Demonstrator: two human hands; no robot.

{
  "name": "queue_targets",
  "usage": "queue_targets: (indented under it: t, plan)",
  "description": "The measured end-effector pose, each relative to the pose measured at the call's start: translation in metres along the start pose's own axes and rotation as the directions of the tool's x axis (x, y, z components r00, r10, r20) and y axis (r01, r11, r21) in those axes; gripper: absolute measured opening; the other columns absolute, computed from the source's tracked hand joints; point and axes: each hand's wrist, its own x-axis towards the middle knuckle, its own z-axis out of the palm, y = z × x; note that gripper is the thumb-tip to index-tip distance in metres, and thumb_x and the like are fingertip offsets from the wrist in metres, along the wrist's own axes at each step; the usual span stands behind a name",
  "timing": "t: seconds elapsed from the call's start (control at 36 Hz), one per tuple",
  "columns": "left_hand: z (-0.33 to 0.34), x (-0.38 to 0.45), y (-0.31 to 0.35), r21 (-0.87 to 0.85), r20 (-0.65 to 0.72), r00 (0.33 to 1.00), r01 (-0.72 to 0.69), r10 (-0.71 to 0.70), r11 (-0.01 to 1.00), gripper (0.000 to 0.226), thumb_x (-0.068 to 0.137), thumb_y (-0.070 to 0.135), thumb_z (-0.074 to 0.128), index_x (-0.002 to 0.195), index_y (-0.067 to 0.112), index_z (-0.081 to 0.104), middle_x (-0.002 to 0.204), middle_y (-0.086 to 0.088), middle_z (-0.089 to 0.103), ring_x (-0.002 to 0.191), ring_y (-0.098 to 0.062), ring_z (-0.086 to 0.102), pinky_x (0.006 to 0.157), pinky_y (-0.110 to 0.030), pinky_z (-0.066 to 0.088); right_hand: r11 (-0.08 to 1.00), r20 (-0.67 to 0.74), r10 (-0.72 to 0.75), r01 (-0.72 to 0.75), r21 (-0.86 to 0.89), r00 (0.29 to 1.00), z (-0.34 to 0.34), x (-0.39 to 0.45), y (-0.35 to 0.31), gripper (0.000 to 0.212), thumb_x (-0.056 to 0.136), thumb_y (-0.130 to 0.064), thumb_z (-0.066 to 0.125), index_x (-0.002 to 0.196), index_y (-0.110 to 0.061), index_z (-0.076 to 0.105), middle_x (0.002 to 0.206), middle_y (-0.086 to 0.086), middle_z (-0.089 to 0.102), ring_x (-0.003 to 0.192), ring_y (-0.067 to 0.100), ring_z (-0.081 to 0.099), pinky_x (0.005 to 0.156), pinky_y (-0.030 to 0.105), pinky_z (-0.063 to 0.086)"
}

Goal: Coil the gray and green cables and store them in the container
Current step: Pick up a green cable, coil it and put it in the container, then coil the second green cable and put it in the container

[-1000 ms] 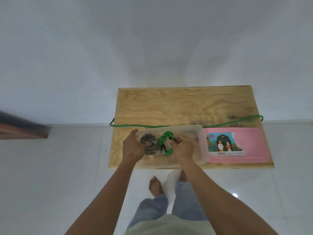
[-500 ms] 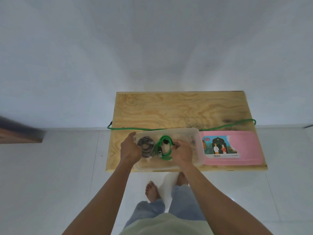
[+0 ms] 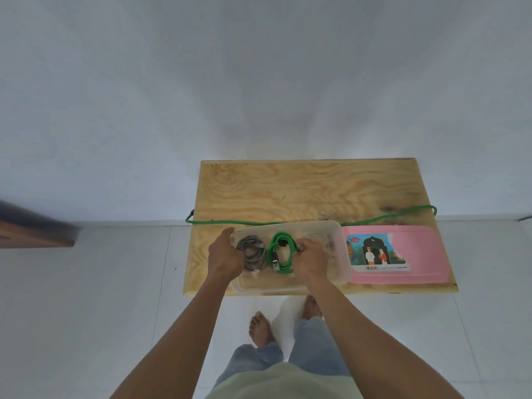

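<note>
Step in hand: I judge I am settling the green coil into the container, beside the gray coil.
Key relation: the green coil lies just left of my right hand, its loop longer from far to near than across, and touching or nearly touching the gray coil on its left.
Nearer hand: the right one for the green coil; my left hand is nearer the gray coil.
Right grip: fingers curled on the right edge of the green coil, pinching it.
Left grip: curled at the container's left wall, over the edge of the gray coil; whether it holds the wall or the coil I cannot tell.
Where the things are: both coils inside the clear container, which sits at the near edge of the worktop.
Count: one gray coil, one green coil, one container, one pink lid just right of it.
Also: one long green cord stretched straight across the worktop behind the container, uncoiled.
Next, as I judge: let go of the green coil without it springing open.
</note>
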Motion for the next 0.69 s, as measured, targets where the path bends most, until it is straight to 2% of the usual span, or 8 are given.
queue_targets:
  t: [0.11, 0.31, 0.44, 0.53, 0.58, 0.69]
  plan:
    - [-0.001, 0.001, -0.001, 0.002, 0.0, 1.0, -0.002, 0.002, 1.0, 0.064, 0.089, -0.008, 0.051, 0.149, 0.014, 0.043, 0.143, -0.019, 0.053, 0.124, -0.036, 0.055, 0.081, -0.031, 0.046, 1.0, 0.011, -0.001, 0.002, -0.027, 1.0, -0.002, 0.0, -0.002, 0.041, 0.089, -0.002, 0.055, 0.128, -0.012, 0.064, 0.132, 0.007, 0.063, 0.123, 0.025, 0.056, 0.104, 0.03, 0.042]
    - [0.0, 0.003, -0.003, 0.004, 0.002, 1.0, -0.009, 0.009, 1.0, 0.066, 0.089, -0.008, 0.052, 0.149, 0.015, 0.042, 0.145, -0.018, 0.051, 0.128, -0.036, 0.053, 0.084, -0.032, 0.046, 1.0, 0.038, 0.01, -0.01, -0.015, 0.999, -0.008, -0.001, -0.003, 0.046, 0.087, 0.0, 0.058, 0.13, -0.013, 0.061, 0.135, 0.005, 0.061, 0.124, 0.022, 0.055, 0.102, 0.028, 0.042]
    - [-0.002, 0.004, -0.003, 0.01, -0.005, 0.999, -0.034, 0.034, 0.999, 0.058, 0.095, 0.001, 0.05, 0.15, 0.015, 0.041, 0.143, -0.016, 0.053, 0.127, -0.035, 0.053, 0.092, -0.039, 0.049, 0.999, -0.023, -0.009, 0.01, 0.037, 1.0, -0.013, -0.006, -0.01, 0.038, 0.09, -0.003, 0.055, 0.126, -0.013, 0.063, 0.127, 0.008, 0.064, 0.116, 0.024, 0.06, 0.096, 0.031, 0.047]
    - [-0.008, 0.007, -0.002, -0.003, -0.013, 0.998, -0.057, 0.057, 0.998, 0.051, 0.098, 0.007, 0.045, 0.149, 0.013, 0.042, 0.144, -0.016, 0.053, 0.13, -0.033, 0.051, 0.101, -0.042, 0.049, 0.993, -0.074, -0.083, 0.089, 0.083, 0.994, -0.02, -0.007, -0.021, 0.029, 0.093, -0.005, 0.052, 0.118, -0.011, 0.067, 0.116, 0.009, 0.07, 0.109, 0.024, 0.064, 0.093, 0.033, 0.051]
    - [-0.013, 0.012, 0.0, -0.008, -0.036, 0.996, -0.087, 0.087, 0.996, 0.047, 0.099, 0.01, 0.045, 0.146, 0.013, 0.046, 0.142, -0.016, 0.054, 0.129, -0.031, 0.052, 0.103, -0.042, 0.047, 0.984, -0.081, -0.146, 0.153, 0.091, 0.986, -0.028, -0.004, -0.031, 0.026, 0.093, -0.006, 0.052, 0.111, -0.012, 0.069, 0.111, 0.007, 0.071, 0.105, 0.021, 0.066, 0.089, 0.027, 0.05]
    - [-0.025, 0.028, 0.005, 0.012, -0.08, 0.982, -0.17, 0.17, 0.985, 0.038, 0.1, 0.01, 0.046, 0.137, 0.008, 0.056, 0.138, -0.013, 0.06, 0.124, -0.029, 0.058, 0.104, -0.037, 0.045, 0.961, -0.056, -0.267, 0.27, 0.052, 0.962, -0.047, 0.002, -0.056, 0.022, 0.093, -0.007, 0.056, 0.108, -0.01, 0.072, 0.104, 0.002, 0.07, 0.092, 0.011, 0.063, 0.074, 0.01, 0.037]
